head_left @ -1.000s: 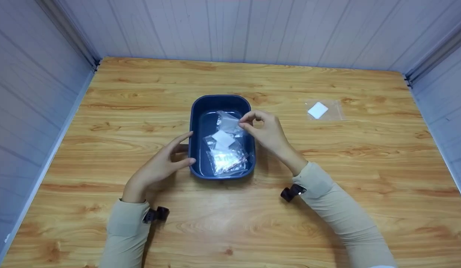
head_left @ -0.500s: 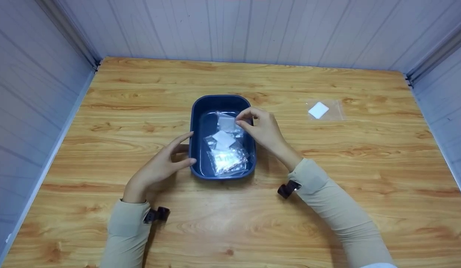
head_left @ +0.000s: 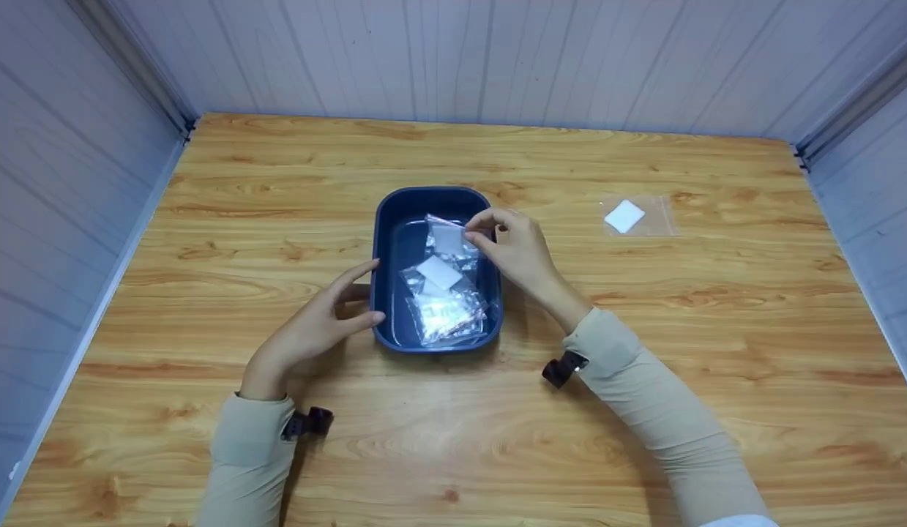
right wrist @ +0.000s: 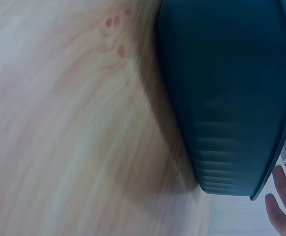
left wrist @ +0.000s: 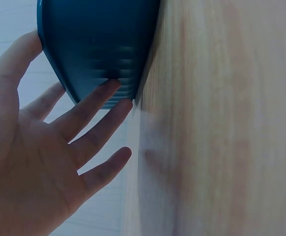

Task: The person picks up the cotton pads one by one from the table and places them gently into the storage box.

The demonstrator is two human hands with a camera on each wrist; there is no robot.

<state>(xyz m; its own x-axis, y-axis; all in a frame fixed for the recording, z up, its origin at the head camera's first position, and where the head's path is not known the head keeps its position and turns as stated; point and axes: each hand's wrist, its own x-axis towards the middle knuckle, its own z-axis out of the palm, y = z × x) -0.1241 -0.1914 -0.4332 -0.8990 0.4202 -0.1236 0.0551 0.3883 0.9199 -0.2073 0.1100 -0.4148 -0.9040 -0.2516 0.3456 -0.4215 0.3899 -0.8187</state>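
Observation:
A dark blue plastic bin (head_left: 438, 350) stands in mid-table with several clear bags inside. My left hand (head_left: 310, 326) is at its left side, thumb and a fingertip on the rim. In the left wrist view the fingers of that hand (left wrist: 40, 147) spread nearly straight, some touching the outer wall of the bin (left wrist: 99, 29). Over the right rim, my right hand (head_left: 523, 252) pinches the corner of a clear zip bag (head_left: 447, 238) with a pale square in it. Nearer the front lies another bag with a white square (head_left: 438, 273). The right wrist view shows only some fingers (right wrist: 275, 211).
One more clear zip bag (head_left: 654, 217) holding a white square lies flat on the wooden table (head_left: 717, 315), to the right of the bin. Pale panel walls (head_left: 453, 58) close off the back and both sides.
My right hand has shifted slightly left and away from me, and the pinched bag now lies flatter with its far edge visible. The left hand and the bin have stayed put.

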